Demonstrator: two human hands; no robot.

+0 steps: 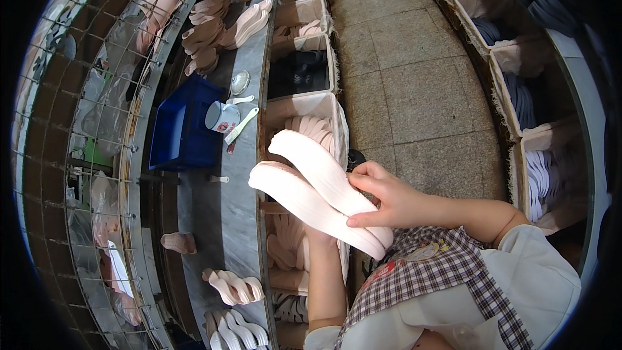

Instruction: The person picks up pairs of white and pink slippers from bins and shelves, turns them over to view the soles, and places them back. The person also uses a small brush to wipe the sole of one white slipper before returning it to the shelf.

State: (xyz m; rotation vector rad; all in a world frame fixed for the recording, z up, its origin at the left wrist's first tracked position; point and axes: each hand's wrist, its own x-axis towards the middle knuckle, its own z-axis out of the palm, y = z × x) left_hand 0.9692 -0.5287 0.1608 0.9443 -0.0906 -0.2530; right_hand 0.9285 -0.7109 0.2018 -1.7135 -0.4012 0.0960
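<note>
A pair of pale pink shoe soles (314,163) is held side by side in front of me, above the bins along the bench. My right hand (376,194) grips their near ends, thumb on top of one sole and fingers bent at its edge. Below the soles my left hand (319,236) holds them from underneath; its fingers are mostly hidden behind them. More pink soles (310,131) stand packed in the bin just beyond, and others (285,240) lie in the bin under my left forearm.
On the grey bench (236,214) to the left are a blue crate (188,123), a white enamel mug (221,116), a white-handled brush (241,126), a round lidded tin (240,82) and stacks of soles (233,285). Wire mesh (71,155) runs behind it. A tiled aisle (414,104) separates lined bins (512,91).
</note>
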